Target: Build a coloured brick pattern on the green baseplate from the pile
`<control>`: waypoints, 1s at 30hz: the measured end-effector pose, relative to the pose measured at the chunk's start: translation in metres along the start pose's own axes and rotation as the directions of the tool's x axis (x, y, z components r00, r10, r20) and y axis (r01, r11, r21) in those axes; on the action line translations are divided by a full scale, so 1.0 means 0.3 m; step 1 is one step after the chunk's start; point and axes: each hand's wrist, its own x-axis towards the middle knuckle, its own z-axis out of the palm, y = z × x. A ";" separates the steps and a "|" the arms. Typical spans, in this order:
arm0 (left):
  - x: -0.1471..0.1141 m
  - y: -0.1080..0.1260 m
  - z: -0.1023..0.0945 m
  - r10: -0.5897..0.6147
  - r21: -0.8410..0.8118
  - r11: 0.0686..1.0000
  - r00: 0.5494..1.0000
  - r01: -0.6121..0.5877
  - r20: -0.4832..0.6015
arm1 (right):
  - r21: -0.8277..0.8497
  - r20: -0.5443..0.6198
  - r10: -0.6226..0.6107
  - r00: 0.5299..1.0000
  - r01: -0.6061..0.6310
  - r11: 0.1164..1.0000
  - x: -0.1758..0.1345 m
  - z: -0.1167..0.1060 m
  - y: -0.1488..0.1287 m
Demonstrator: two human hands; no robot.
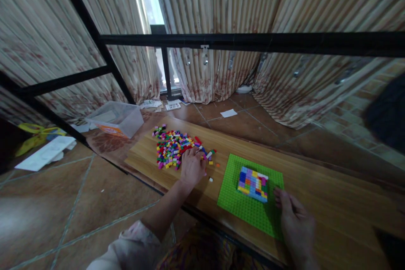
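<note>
A loose heap of small coloured toy bricks (pixel 171 147) lies on the wooden bench top. At the heap's right side, my left hand (pixel 192 166) reaches down among the bricks with its fingers bent together; what its fingertips hold, if anything, is hidden. A green baseplate (pixel 229 194) rests to the right of the heap. On it sits a rectangular block of many-coloured bricks (pixel 253 183), studs up. My right hand (pixel 295 217) is at the baseplate's right edge, thumb and fingers curled together close to the block. I cannot make out anything in them.
Stray bricks (pixel 211 179) lie between heap and baseplate. A clear plastic bin (pixel 118 118) stands beyond the bench's left end. A black metal rail (pixel 240 40) crosses in front of striped curtains (pixel 221 0). Papers (pixel 228 113) lie on the tiled floor.
</note>
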 end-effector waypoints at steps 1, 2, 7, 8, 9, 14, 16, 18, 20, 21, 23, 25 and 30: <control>0.003 0.004 -0.002 -0.003 0.016 1.000 1.000 0.003 0.007 | -0.003 -0.006 0.000 1.000 0.000 1.000 0.000 0.000 -0.001; 0.006 0.007 -0.003 -0.009 0.029 1.000 1.000 0.009 0.012 | -0.006 -0.008 -0.001 1.000 0.001 1.000 -0.001 0.001 -0.001; 0.011 0.018 -0.006 -0.024 0.058 0.998 0.999 0.023 0.029 | -0.006 -0.003 -0.003 1.000 0.003 1.000 -0.004 0.003 -0.003; 0.011 0.019 -0.005 -0.021 0.063 0.998 0.999 0.019 0.026 | -0.004 -0.005 -0.002 1.000 0.002 1.000 -0.004 0.004 -0.005; 0.010 0.020 -0.004 -0.016 0.068 0.998 1.000 0.014 0.024 | -0.002 -0.009 0.000 1.000 0.000 1.000 -0.004 0.004 -0.006; 0.010 0.025 -0.003 -0.016 0.049 0.999 0.999 0.015 0.029 | -0.009 -0.008 0.010 1.000 -0.010 1.000 -0.005 0.002 -0.010; 0.013 0.026 -0.003 -0.027 0.029 0.999 0.999 0.026 0.036 | -0.014 -0.003 0.007 1.000 -0.007 1.000 -0.005 0.000 -0.006; 0.017 0.027 -0.001 -0.035 0.015 0.999 0.999 0.034 0.037 | -0.024 0.005 0.001 1.000 -0.001 1.000 -0.004 -0.002 0.000; 0.019 0.024 0.002 -0.035 0.000 0.999 0.999 0.035 0.030 | -0.027 0.009 -0.006 1.000 0.006 1.000 -0.003 -0.003 0.007; 0.019 0.022 0.004 -0.028 -0.010 1.000 0.999 0.028 0.022 | -0.024 0.011 -0.006 1.000 0.006 1.000 -0.002 -0.004 0.009; 0.016 0.017 0.006 -0.003 -0.040 0.999 1.000 0.003 -0.004 | -0.017 0.019 -0.002 1.000 0.002 1.000 -0.002 -0.004 0.013; 0.007 0.015 0.004 0.036 -0.091 0.995 0.998 -0.040 -0.044 | -0.012 0.022 -0.003 1.000 0.003 1.000 -0.002 -0.004 0.014; -0.057 0.053 -0.026 0.099 -0.347 0.931 0.994 -0.111 -0.052 | 0.005 0.003 -0.020 1.000 0.020 1.000 0.006 -0.001 0.012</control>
